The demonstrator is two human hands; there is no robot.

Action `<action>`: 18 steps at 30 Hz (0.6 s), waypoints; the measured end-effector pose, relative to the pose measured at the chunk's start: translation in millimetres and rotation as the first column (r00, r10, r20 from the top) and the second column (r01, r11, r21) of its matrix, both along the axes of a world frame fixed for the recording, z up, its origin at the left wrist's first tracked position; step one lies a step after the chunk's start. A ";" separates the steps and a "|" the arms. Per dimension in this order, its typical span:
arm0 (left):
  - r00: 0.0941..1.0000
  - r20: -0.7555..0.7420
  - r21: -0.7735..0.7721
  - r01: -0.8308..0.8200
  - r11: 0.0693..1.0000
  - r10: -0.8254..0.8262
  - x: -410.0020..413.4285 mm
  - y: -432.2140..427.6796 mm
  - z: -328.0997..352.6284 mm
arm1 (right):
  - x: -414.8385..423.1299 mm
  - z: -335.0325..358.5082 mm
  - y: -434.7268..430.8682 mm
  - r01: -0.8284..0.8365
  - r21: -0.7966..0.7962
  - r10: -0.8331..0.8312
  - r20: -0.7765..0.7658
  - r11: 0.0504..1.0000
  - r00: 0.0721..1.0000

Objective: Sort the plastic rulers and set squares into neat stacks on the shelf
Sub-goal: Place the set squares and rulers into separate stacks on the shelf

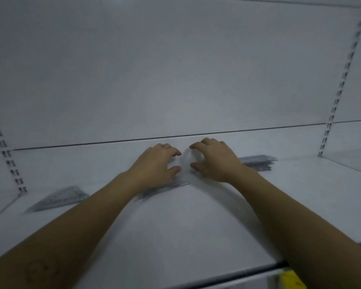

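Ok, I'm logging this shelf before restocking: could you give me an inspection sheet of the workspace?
Surface: white shelf, matte.
Job's things: triangular left stack; middle stack partly under the left hand; right stack behind the right hand.
Clutter: nothing seen.
Grippers: both hands' fingers curled, facing each other; grip too blurred to tell.
Cables: nothing seen.
Surroundings: white back panel, slotted uprights, yellow tag at bottom edge.

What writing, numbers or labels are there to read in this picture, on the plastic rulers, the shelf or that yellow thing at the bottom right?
Nothing here can be read.
On the left stack of set squares: scale marks blur to grey, no numbers legible.
On the middle pile: the same, blurred.
On the right stack: the same, blurred.
On the yellow tag: blurred and cut by the picture's edge, no words legible.
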State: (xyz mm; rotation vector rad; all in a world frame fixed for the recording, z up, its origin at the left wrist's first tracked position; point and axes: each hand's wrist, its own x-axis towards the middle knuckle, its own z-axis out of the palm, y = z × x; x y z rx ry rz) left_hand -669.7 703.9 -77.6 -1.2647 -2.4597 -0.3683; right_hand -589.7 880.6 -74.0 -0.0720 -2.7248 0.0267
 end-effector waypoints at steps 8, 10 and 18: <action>0.977 0.026 0.031 -0.214 0.976 0.214 -8.6 -140.5 5.1 | -26.0 22.8 -108.8 -0.211 0.055 0.208 0.055 0.976 0.976; 0.966 0.032 0.033 -0.259 0.965 0.258 -9.9 -173.3 5.5 | -35.4 29.4 -143.4 -0.273 0.037 0.271 0.054 0.961 0.961; 0.897 0.068 0.067 -0.442 0.895 0.438 -11.1 -318.8 3.8 | -75.9 38.2 -283.8 -0.446 -0.056 0.449 0.120 0.894 0.886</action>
